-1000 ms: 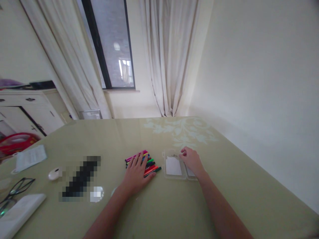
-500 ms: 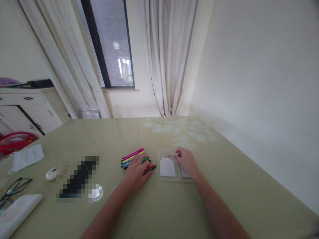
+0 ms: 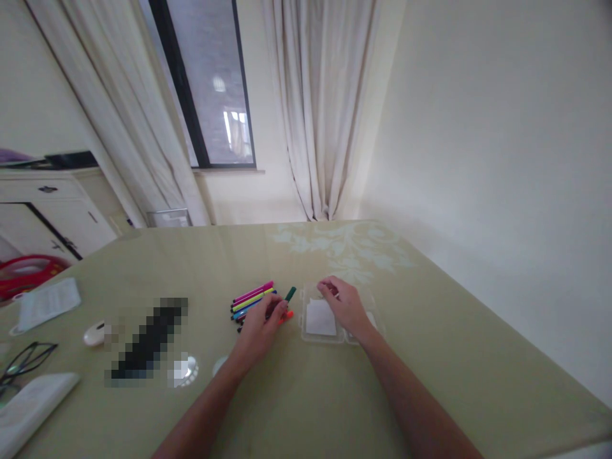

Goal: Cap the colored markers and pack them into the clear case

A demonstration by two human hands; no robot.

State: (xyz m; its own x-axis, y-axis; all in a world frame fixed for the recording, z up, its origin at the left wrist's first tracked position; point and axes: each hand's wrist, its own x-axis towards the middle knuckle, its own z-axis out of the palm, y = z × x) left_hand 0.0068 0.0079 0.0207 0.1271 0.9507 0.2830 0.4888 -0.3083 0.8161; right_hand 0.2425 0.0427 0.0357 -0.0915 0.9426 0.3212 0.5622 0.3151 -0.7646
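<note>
The left hand (image 3: pixel 261 325) is closing its fingers on a green marker (image 3: pixel 291 293), whose end is pointing out past the fingertips, away from the person and to the right. I judge that the step in hand is the taking of this one marker from the others. Such a move is calling, I think, for a firm pinch and a small lift, so that the neighbouring markers are not rolling.

Beyond the left hand and partly under it, the other markers are lying side by side on the table (image 3: pixel 306 401): a pink marker (image 3: pixel 253 292) is lying farthest from the hand, then a yellow marker (image 3: pixel 252 301), while an orange marker (image 3: pixel 287 315) is showing its end just right of the thumb.

To the right of the left hand, a clear plastic case (image 3: pixel 321 338) is lying open in two halves. In its left half, just left of the right hand (image 3: pixel 344 306), a white paper (image 3: pixel 320 317) is lying flat. In its right half something white is also showing, but the right wrist is partly covering it. The right hand is hovering over the case, its fingertips bent together; whether it is gripping something small, I cannot tell.
</note>
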